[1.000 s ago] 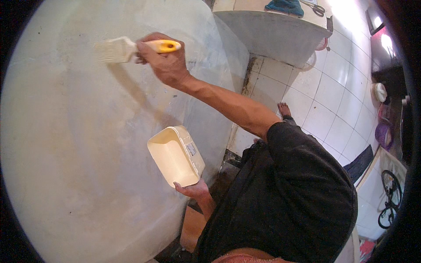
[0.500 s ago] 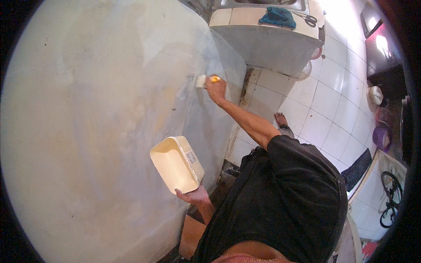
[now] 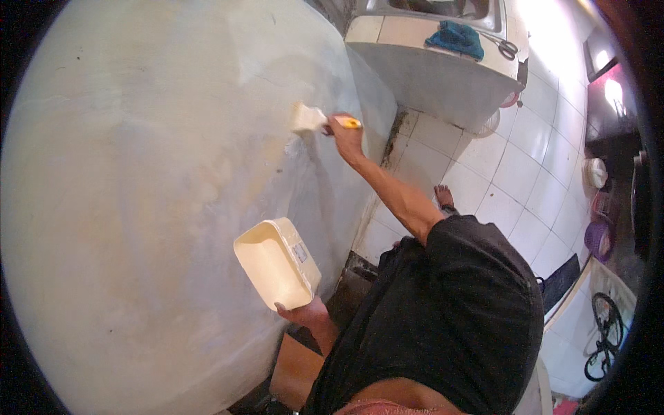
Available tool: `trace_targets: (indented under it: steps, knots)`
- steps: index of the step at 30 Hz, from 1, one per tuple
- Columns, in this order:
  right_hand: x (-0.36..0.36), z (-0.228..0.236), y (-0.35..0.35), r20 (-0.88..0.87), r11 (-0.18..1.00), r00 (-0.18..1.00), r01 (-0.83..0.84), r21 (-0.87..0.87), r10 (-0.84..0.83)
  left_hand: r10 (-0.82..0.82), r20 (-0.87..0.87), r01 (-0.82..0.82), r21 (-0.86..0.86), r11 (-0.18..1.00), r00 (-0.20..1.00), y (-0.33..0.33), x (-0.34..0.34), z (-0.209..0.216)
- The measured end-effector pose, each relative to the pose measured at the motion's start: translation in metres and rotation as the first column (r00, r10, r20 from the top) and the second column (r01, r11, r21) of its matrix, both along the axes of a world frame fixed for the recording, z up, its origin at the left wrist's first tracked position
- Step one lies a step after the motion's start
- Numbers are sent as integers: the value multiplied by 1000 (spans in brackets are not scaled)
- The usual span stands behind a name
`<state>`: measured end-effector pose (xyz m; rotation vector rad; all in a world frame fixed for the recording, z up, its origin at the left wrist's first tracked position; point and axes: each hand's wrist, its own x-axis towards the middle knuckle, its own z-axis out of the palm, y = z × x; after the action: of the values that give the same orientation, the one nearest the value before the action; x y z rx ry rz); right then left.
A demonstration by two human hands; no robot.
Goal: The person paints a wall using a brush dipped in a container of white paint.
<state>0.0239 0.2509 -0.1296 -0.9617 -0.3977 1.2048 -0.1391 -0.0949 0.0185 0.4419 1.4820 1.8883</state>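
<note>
My right hand grips a paintbrush with a yellow handle; its pale bristles press against the grey plastered wall at the upper middle. The arm stretches up and away from my black-shirted body. Lower down, my left hand holds a cream rectangular tub from below, tilted with its open side toward the wall. The tub's inside looks pale; I cannot make out how much is in it.
A concrete sink counter stands at the top with a blue cloth and scissors on it. A white tiled floor lies to the right, with a purple bucket and a bicycle wheel farther off. My foot is near the wall.
The brush swung from the upper left down to the wall's right edge, then came back a little left and up. The tub in my left hand stayed put.
</note>
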Motion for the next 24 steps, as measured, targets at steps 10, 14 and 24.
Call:
trace_targets:
  steps: [10, 14, 24]
  knots:
    - [-17, 114, 8, 244, 999, 970, -14, 44, 3, 26, -14, -25, 33, 999, 1000, -7, -1, -6]
    - [-2, 286, 12, -195, 855, 977, 27, 518, 88, 26, 85, -39, 149, 988, 996, -1, 9, -4]
    - [-17, 254, 32, -165, 826, 985, 50, 562, 53, 36, 107, -52, 148, 988, 994, -8, -12, -26]
